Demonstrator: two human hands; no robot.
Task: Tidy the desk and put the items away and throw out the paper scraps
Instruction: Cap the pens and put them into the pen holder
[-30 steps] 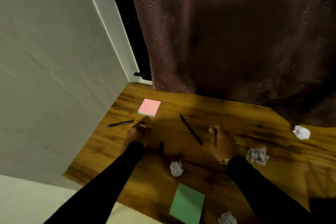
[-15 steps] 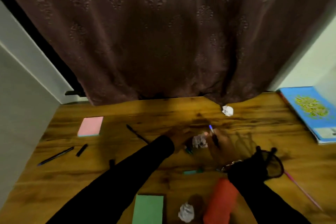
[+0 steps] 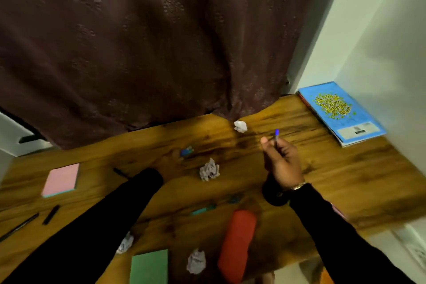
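My right hand [image 3: 282,159] is raised over the wooden desk [image 3: 345,168], shut on a pen [image 3: 276,133] with a blue tip pointing up. My left hand [image 3: 169,161] is blurred, and its fingertips are at a small blue item [image 3: 186,151]; whether it grips the item is unclear. Crumpled paper scraps lie by the curtain [image 3: 240,126], between my hands [image 3: 209,169], and near the front edge [image 3: 196,261] [image 3: 125,243]. Black pens [image 3: 19,226] [image 3: 119,172] and a black cap [image 3: 51,214] lie to the left.
A pink sticky pad [image 3: 61,179] sits at the left, and a green pad [image 3: 149,266] and a red pencil case [image 3: 237,244] at the front. A teal marker [image 3: 204,210] lies mid-desk. A blue book [image 3: 341,112] is at the back right. A dark container [image 3: 274,195] stands under my right wrist. A brown curtain [image 3: 161,41] hangs behind.
The view has swung right along the desk. My right hand has risen with the pen toward the back right. My left hand has moved past the middle paper scrap to the blue item.
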